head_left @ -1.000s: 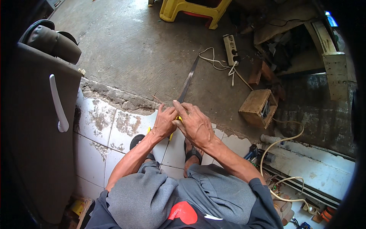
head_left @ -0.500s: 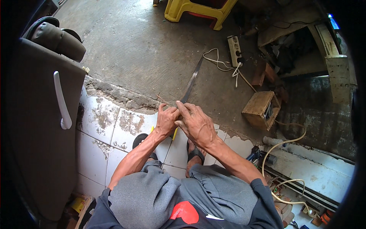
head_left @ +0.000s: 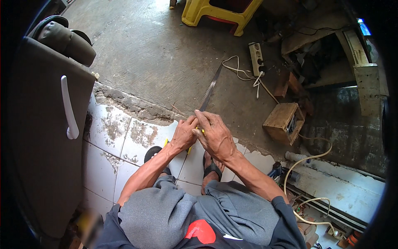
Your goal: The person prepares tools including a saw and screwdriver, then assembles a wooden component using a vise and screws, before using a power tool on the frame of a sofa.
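A handsaw with a long dark toothed blade points away from me over the concrete floor. Bits of its yellow handle show below and between my hands. My left hand is closed on the saw near the handle, its fingers curled. Beside it, my right hand is closed around the base of the blade, thumb toward the left hand and index finger along the metal. The palms hide most of the grip. A thin brown twig-like piece appears just beyond my left hand.
White tiles end at a broken concrete edge. A power strip with a cable lies ahead right, near a wooden box. A yellow stool stands at the far side. At left is a dark panel with a white handle.
My left fingers have curled in closer, and more yellow shows by my right thumb. The saw stays in nearly the same place; the view has shifted slightly.
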Motion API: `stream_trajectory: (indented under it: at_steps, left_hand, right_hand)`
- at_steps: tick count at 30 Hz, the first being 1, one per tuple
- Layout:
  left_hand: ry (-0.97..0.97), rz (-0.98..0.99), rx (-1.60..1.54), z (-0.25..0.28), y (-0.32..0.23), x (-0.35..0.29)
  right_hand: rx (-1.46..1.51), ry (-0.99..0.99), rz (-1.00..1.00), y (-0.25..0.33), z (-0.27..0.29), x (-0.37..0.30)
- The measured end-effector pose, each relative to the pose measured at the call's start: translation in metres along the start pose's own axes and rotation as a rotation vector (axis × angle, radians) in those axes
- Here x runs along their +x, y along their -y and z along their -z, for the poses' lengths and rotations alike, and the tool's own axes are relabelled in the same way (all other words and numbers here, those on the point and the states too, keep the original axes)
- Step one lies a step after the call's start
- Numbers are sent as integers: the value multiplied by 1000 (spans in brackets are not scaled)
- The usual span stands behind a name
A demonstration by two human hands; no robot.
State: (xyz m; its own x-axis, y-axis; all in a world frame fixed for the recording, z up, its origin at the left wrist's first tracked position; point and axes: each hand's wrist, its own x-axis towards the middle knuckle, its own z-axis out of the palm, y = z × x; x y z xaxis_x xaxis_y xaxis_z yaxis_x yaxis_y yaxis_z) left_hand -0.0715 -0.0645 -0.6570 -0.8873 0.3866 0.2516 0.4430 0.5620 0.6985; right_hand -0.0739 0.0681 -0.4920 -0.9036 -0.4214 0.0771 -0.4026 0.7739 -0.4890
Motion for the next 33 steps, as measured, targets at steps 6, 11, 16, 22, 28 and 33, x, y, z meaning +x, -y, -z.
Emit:
stream_trajectory:
  at_steps: [6, 11, 16, 22, 28, 33]
  left_hand:
    - [186, -50, -62, 16, 1, 1]
    - [21, 125, -145, 0, 4, 0]
    - [49, -84, -123, 10, 7, 3]
    - [127, 67, -52, 21, 9, 4]
    - [175, 191, -179, 35, 8, 4]
    - [327, 345, -82, 32, 11, -9]
  right_hand:
    - [18, -49, 55, 1, 1, 3]
    - [1, -80, 40, 0, -1, 4]
    - [-19, -71, 31, -4, -6, 3]
    - [-8, 36, -61, 7, 0, 7]
    - [6, 109, -181, -2, 16, 4]
    - [12, 16, -104, -2, 22, 7]
